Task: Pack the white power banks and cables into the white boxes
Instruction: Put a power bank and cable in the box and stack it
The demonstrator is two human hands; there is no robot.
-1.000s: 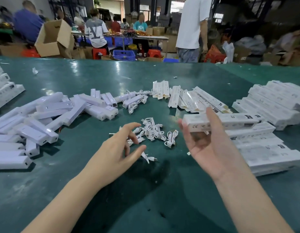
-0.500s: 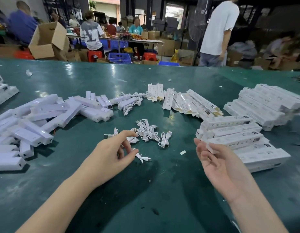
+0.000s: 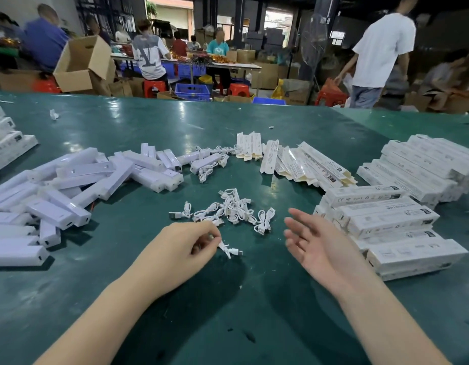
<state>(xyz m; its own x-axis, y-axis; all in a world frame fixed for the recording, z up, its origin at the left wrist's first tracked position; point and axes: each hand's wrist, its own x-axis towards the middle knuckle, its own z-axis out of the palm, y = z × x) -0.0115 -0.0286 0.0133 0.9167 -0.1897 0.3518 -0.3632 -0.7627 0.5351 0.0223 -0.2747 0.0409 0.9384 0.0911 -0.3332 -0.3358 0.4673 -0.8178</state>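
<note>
Cable (image 3: 229,250) in the pinch of the left hand (image 3: 180,248): one short white lead, caught between thumb and curled fingertips, plug end sticking out to the right just above the green table (image 3: 228,325). A second ago, only an open reach over the heap; now a closed grip, with one lead drawn to the near edge of the loose cables (image 3: 233,206), just ahead of the knuckles.

Right hand (image 3: 315,243) empty, palm up, fingers spread and relaxed, close beside the stack of packed boxes (image 3: 386,219) at its right. Held a closed box a second ago; set it on that stack half a second ago; free since. Probably means one unit finished and the next cycle begun from the cable.

Still needed for this unit: a power bank and a box. Power banks (image 3: 70,191) heaped well out to the left of the left hand, some lying across one another. Flat boxes (image 3: 301,164) fanned out ahead of the right hand, beyond the cables, not yet opened up. Likely next for the idle right hand: a reach forward to that fan, or across for a power bank. Cannot tell which.

Plenty left on both sides, so still far from done by the look of it. Slight risk with the thin lead: snagging a neighbour from the tangle.
</note>
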